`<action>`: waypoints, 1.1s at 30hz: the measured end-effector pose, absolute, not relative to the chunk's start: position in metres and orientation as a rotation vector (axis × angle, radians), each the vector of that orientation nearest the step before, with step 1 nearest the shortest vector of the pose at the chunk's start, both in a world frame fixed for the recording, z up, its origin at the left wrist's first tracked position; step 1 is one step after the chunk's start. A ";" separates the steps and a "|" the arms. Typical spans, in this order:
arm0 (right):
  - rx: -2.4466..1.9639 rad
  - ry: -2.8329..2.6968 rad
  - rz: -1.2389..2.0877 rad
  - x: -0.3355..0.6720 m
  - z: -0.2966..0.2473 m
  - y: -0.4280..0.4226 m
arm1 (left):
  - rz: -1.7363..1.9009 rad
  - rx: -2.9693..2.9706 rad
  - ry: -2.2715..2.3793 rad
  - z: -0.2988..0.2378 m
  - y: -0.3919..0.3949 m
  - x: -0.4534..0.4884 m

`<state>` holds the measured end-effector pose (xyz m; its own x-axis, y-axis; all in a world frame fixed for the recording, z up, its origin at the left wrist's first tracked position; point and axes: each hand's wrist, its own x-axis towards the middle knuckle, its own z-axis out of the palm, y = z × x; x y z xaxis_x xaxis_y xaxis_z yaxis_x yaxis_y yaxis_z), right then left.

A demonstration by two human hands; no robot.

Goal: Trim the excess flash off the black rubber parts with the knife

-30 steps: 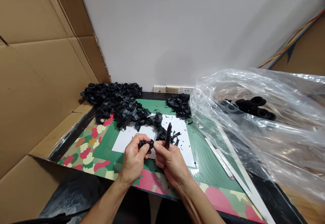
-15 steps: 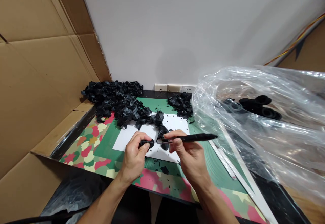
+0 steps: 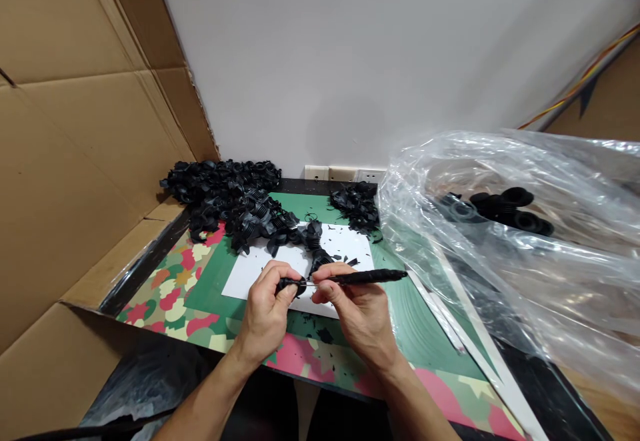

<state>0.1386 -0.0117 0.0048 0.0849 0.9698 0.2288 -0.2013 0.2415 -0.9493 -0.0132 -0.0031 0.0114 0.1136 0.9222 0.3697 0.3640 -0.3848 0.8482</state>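
My left hand (image 3: 265, 311) is closed around a small black rubber part (image 3: 291, 285), pinched between thumb and fingers over the white sheet (image 3: 245, 274). My right hand (image 3: 357, 307) grips a slim black knife (image 3: 373, 276) lying level, handle pointing right, its thin blade tip touching the rubber part. A big heap of black rubber parts (image 3: 230, 197) lies at the back left of the table, and a smaller heap of black trimmings (image 3: 357, 205) sits behind the sheet.
A green cutting mat (image 3: 415, 321) lies on a camouflage-patterned tabletop (image 3: 165, 294). A large clear plastic bag (image 3: 525, 254) holding black round parts (image 3: 505, 204) fills the right side. Cardboard walls (image 3: 75, 161) stand on the left. Wall sockets (image 3: 340, 173) are at the back.
My right hand swung the knife from upright to level, then slid left until the blade tip met the rubber part. My left hand stayed put with the part.
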 end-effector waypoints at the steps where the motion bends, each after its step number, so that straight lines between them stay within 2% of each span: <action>1: -0.918 -1.115 1.082 0.139 0.005 -0.011 | 1.255 1.826 1.247 0.011 -0.003 -0.013; 17: -0.997 -1.053 1.161 0.138 0.009 -0.008 | 1.265 2.038 1.272 0.011 -0.009 -0.009; 24: -0.665 -0.815 1.706 0.129 0.003 -0.030 | 1.300 1.857 1.303 0.007 -0.004 -0.012; 33: -0.933 -0.787 1.352 0.144 -0.008 -0.013 | 1.310 1.531 1.275 0.010 -0.003 -0.012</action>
<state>0.1440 -0.0134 -0.0078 0.0794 0.9953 -0.0562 -0.4429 -0.0153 -0.8964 -0.0125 -0.0026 0.0097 -0.0146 0.9703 0.2416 0.2154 -0.2329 0.9483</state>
